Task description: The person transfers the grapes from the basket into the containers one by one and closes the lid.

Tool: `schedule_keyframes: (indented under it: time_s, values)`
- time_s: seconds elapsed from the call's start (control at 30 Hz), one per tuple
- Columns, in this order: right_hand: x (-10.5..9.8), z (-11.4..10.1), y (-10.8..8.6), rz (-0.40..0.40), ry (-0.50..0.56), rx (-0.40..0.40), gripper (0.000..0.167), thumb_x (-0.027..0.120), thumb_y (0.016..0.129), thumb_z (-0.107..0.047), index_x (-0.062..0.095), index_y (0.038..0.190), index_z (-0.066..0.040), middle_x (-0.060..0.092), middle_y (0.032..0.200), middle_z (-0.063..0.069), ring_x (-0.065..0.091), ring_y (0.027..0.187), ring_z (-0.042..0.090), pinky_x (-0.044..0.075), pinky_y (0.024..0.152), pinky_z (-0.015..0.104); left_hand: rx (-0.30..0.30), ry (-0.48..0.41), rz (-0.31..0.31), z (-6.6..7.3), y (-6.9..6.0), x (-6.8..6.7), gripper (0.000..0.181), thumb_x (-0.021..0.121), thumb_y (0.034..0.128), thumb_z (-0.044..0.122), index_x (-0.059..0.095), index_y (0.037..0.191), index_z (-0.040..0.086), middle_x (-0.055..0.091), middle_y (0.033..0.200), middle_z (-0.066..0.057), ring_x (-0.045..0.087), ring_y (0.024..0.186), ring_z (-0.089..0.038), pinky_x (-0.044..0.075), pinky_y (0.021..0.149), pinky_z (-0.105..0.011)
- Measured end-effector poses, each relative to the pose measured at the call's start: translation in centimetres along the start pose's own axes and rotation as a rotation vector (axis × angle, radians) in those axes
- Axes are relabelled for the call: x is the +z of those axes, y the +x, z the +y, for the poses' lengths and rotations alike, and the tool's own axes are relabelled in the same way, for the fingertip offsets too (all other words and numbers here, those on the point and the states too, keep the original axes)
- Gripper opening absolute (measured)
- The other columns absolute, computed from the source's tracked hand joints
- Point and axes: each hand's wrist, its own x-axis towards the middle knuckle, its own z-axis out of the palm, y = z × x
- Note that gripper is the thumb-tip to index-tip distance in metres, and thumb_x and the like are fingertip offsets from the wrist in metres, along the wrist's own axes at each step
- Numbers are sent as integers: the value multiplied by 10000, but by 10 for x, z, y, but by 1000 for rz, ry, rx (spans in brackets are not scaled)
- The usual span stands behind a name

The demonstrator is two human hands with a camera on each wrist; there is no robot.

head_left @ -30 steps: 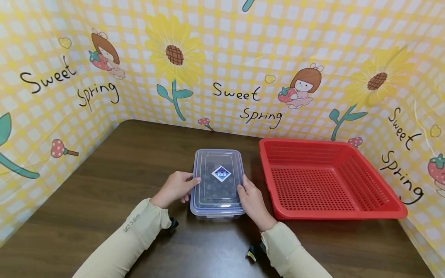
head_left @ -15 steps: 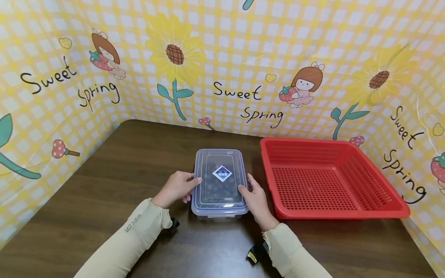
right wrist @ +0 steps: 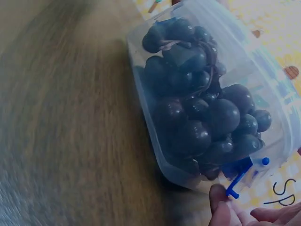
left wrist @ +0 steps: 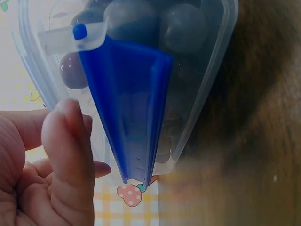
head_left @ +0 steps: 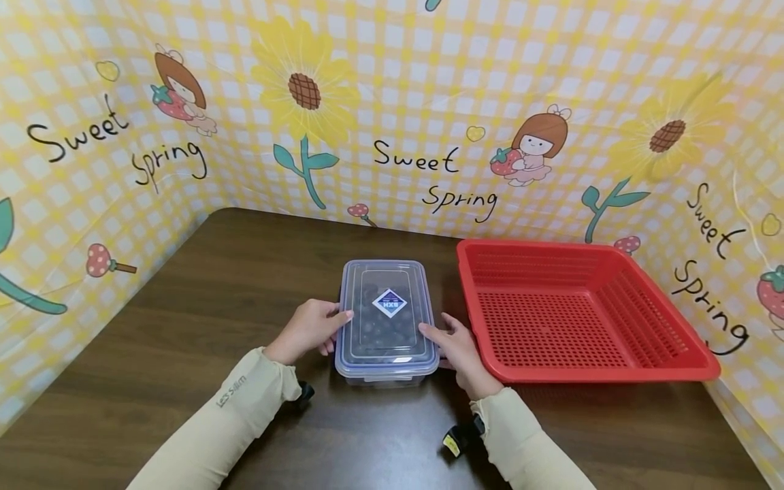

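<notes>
A clear lidded food container (head_left: 386, 350) stands on the table in the head view, with a blue rim and a diamond label (head_left: 389, 303). Dark round grapes (right wrist: 223, 117) show through its wall in the right wrist view. My left hand (head_left: 310, 329) holds the container's left side, thumb on the lid's edge. Beside its curled fingers a blue latch (left wrist: 124, 94) stands out from the wall. My right hand (head_left: 456, 350) rests its thumb on the lid's right edge, and a fingertip touches the other blue latch (right wrist: 240, 176), tilted outward. Part of the right hand is cut off in its wrist view.
A red perforated basket (head_left: 551, 375) stands close on the right, with bare mesh floor showing. The brown wooden table (head_left: 184, 327) reaches back to a yellow checked cloth (head_left: 416, 82) hung around it. A black strap with a yellow tab (head_left: 452, 444) hangs at the right wrist.
My right hand has shifted slightly outward, its fingers drawn away from the container's side while the thumb stays at the lid. The left hand holds its place.
</notes>
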Motion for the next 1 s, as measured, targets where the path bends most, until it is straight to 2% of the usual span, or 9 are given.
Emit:
schedule_keyframes:
  time_s: [0.2,0.43,0.6,0.8,1.0]
  values:
    - [0,2,-1,-19,86,24,760,659,904,-291,275,1473,34,567,1252,257,688,827,208,554,777,391,-1,-9,0,0,-2,-1,284,588,964,195,657,1089,-51,544,564,-70,516,426,-139,494,442,-263]
    - [1,0,-2,-46,107,40,782,687,886,-308,284,1481,1,572,1258,225,645,968,257,468,929,516,8,-15,-4,-2,0,-6,279,596,957,185,654,1076,-61,542,550,-71,519,418,-133,505,442,-289]
    - [2,-1,-2,-60,104,43,799,702,874,-318,286,1485,-13,545,1299,224,628,1028,300,456,934,545,-3,-20,-13,-3,1,-9,306,600,955,182,637,1115,-76,545,556,-73,520,417,-130,509,445,-292]
    - [2,-3,-1,-57,101,39,784,691,885,-267,266,1491,-7,546,1280,227,629,1021,302,474,909,541,-19,-31,-22,-4,1,-9,347,600,956,181,611,1171,-91,550,567,-75,520,425,-133,496,437,-265]
    - [2,-5,1,-41,133,66,809,709,870,-264,252,1504,-53,545,1281,219,656,939,269,540,806,454,-22,-31,-20,-4,3,-10,316,600,956,180,630,1137,-77,547,561,-74,516,421,-130,495,434,-267]
